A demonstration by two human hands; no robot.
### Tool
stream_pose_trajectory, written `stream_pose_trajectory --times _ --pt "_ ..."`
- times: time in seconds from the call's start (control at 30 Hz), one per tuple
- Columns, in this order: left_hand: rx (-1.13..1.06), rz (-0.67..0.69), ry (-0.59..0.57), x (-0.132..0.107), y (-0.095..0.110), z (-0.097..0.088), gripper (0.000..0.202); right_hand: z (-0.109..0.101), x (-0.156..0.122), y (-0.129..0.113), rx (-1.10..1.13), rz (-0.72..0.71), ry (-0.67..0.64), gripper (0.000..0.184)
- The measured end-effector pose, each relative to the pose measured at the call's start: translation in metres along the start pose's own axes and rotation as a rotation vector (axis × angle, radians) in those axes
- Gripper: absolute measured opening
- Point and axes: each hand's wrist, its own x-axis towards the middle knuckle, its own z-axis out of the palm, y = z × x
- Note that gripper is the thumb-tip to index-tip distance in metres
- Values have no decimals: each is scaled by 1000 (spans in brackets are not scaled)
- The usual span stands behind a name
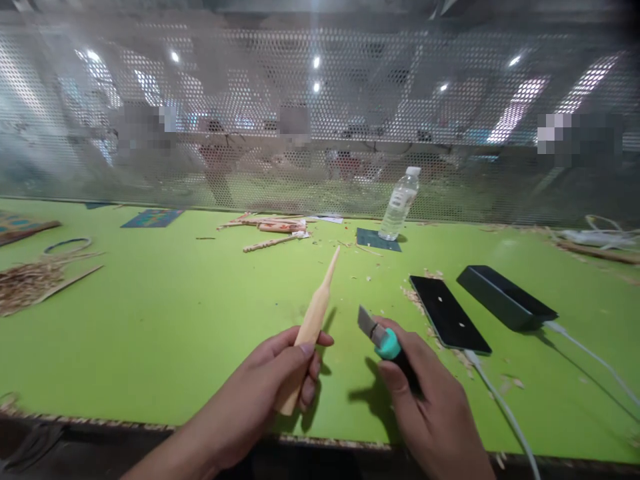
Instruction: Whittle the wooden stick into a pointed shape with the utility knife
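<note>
1. Head view: a pale carved wooden stick (314, 317) is hovering over the middle of the bench's (150, 347) near edge, its thin tip pointing toward the far edge.
2. The left hand (280, 372) is wrapping thumb and fingers around the thick lower part, leaving no gap.
3. The wood is looking light, stiff and dry rather than slippery; the narrow tip is probably the fragile part, so the thick shaft is offering the surest hold.
4. The right hand (431, 387) is gripping a turquoise-collared knife (388, 345), its blade standing apart from the wood.
5. Toward the right edge, a phone (447, 313) and a dark box (505, 297) are lying cabled.
6. Near the far edge, a bottle (399, 208) is standing, its label too small to read; no brand is showing legibly.
</note>
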Motion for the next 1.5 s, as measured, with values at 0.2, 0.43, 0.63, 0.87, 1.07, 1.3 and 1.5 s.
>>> stream_pose_trajectory --times 0.2,0.43,0.63,0.87,1.07,1.3,1.5 --pt "120 -44 -81 -1 -12 0 44 7 2 5 -127 -92 -82 34" --pt "395 119 16 -7 -17 5 36 9 4 -1 -266 -239 -209 34" --pt "468 98 -33 -1 -15 2 42 7 2 -9 -244 -258 -287 31" --pt "543 64 -1 0 -15 3 44 9 -4 -12 -268 -251 -248 34" --pt "645 138 66 0 -16 5 42 10 -5 -14 -284 -240 -198 35" --pt "607 167 40 0 -20 4 36 9 -7 -10 -248 -264 -246 34" --pt "664 188 89 -3 -25 9 38 11 -8 -12 -274 -262 -193 37"
